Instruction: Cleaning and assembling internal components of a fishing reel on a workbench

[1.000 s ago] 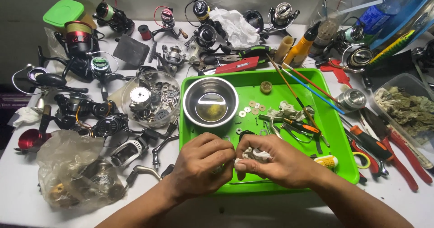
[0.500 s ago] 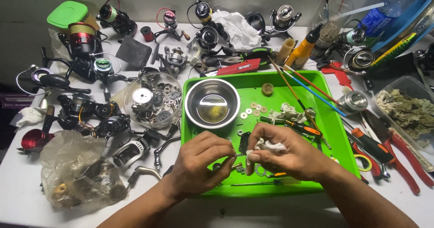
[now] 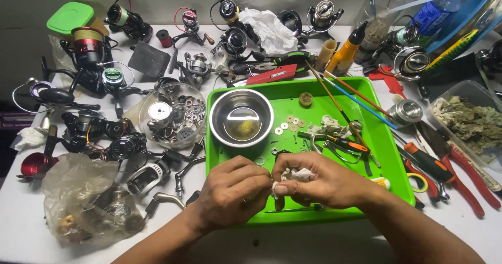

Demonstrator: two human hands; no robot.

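Observation:
My left hand point(image 3: 232, 191) and my right hand point(image 3: 319, 182) meet over the near part of a bright green tray point(image 3: 389, 162). A crumpled white tissue point(image 3: 293, 176) is pinched in my right hand's fingers. My left hand's fingers are curled against it, gripping something small that they hide. In the tray stand a round steel bowl point(image 3: 241, 118), several small washers point(image 3: 289, 124), thin brushes point(image 3: 355, 99) and an orange-handled tool point(image 3: 334, 142).
Many fishing reels point(image 3: 89, 54) and loose reel parts crowd the white table left and behind. A clear bowl of parts point(image 3: 172, 115) sits left of the tray, a plastic bag point(image 3: 86, 201) at front left. Screwdrivers and red pliers point(image 3: 460, 170) lie to the right.
Both hands stay together over the tray's near part. The view has shifted slightly, and my fingers have turned the tissue between them.

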